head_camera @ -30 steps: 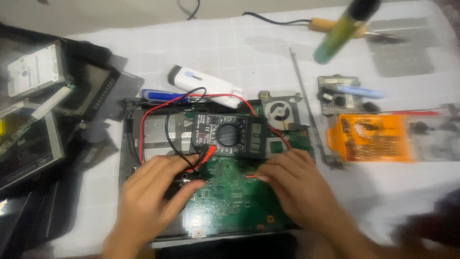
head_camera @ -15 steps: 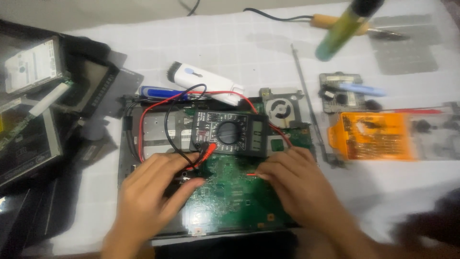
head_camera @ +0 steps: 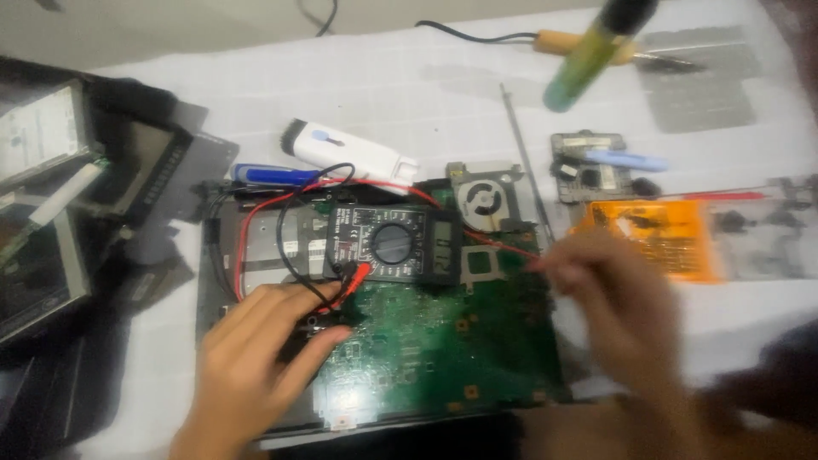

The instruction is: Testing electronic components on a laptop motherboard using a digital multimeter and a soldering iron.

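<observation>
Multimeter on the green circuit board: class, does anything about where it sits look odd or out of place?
Yes. The multimeter lies directly on the circuit board, with its leads looped loosely over the board beside the left hand.

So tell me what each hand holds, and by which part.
Right hand pinches the red probe by its rear end. Left hand rests on the board; any grip is hidden.

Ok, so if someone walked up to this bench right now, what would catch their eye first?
Probably the green circuit board at the centre, with a black multimeter lying across its top edge and red and black leads looping off to the left. The left hand rests on the board beside the meter, and the right hand, blurred, is at the board's right edge. To the right, a bright orange sheet stands out on the white cloth.
</observation>
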